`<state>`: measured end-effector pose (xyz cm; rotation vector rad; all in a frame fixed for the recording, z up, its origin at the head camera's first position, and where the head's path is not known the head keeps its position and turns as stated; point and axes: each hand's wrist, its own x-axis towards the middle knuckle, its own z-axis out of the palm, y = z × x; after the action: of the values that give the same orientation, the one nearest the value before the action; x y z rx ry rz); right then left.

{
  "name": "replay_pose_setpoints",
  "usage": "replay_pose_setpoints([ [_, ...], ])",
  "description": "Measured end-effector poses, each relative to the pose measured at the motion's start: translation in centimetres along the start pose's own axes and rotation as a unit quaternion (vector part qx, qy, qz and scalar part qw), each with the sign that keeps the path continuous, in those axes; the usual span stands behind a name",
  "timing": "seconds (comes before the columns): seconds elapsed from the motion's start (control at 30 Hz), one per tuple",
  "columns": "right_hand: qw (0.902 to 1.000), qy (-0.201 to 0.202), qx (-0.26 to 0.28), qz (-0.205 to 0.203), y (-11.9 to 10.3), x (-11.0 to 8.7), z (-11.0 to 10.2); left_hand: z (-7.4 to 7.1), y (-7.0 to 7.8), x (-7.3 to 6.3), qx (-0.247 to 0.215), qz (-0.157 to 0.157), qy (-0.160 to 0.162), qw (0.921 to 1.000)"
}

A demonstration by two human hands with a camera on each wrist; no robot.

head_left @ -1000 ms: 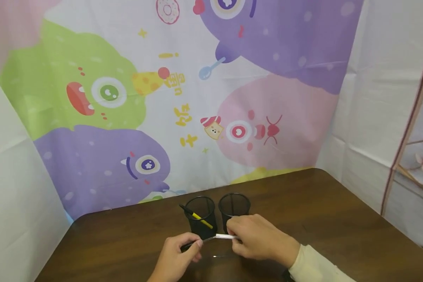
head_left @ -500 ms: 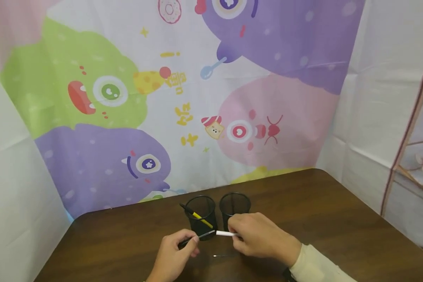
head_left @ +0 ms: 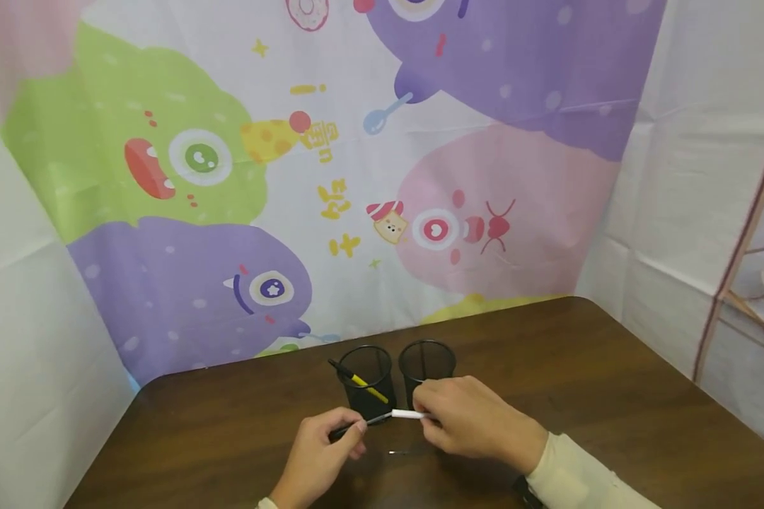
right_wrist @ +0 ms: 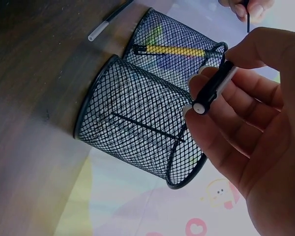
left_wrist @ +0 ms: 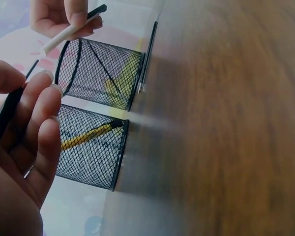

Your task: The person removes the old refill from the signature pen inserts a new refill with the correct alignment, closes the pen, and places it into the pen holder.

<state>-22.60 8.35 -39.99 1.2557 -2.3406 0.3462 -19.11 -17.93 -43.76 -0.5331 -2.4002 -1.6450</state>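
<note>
In the head view my left hand [head_left: 321,449] pinches a slim black pen part [head_left: 340,432], whose thin grey rod points right. My right hand [head_left: 480,420] grips a white pen barrel [head_left: 407,414]; its black end with a clip [right_wrist: 214,91] shows in the right wrist view. The rod's tip is at the barrel's open end; whether it is inside cannot be told. On the table below lies a thin dark pen refill [left_wrist: 148,56] with a clear tip. My fingers hide part of both pieces.
Two black mesh pen cups stand just behind the hands: the left cup [head_left: 372,408] holds a yellow and black pen [head_left: 371,391], and the right cup [head_left: 428,362] is partly hidden by my right hand. A printed cloth [head_left: 350,297] hangs behind the brown table [head_left: 229,403].
Half a second ago a small gap separated the rod's tip from the white barrel; now they meet, as they did one second ago. Both hands keep their holds. The head view has tilted slightly down.
</note>
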Motion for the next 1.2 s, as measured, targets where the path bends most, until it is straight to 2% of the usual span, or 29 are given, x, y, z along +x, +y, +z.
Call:
replay_pose_setpoints([
  [0.33,0.9999,0.012,0.003,-0.009,0.11,-0.07,-0.04,0.03,0.05,0.25,-0.005,-0.01,-0.02,0.9997],
  [0.53,0.9998,0.015,0.009,-0.011,0.17,0.06,-0.19,-0.05,0.02,0.33,-0.001,-0.006,-0.014,0.9999],
  [0.9,0.9995,0.019,0.004,-0.023,0.08,0.14,0.02,-0.1,0.04,0.28,0.045,-0.003,-0.001,0.999],
  [1.2,0.9971,0.052,0.016,-0.052,-0.02,0.17,0.32,0.07,0.07,0.35,0.02,-0.002,-0.015,0.9997],
])
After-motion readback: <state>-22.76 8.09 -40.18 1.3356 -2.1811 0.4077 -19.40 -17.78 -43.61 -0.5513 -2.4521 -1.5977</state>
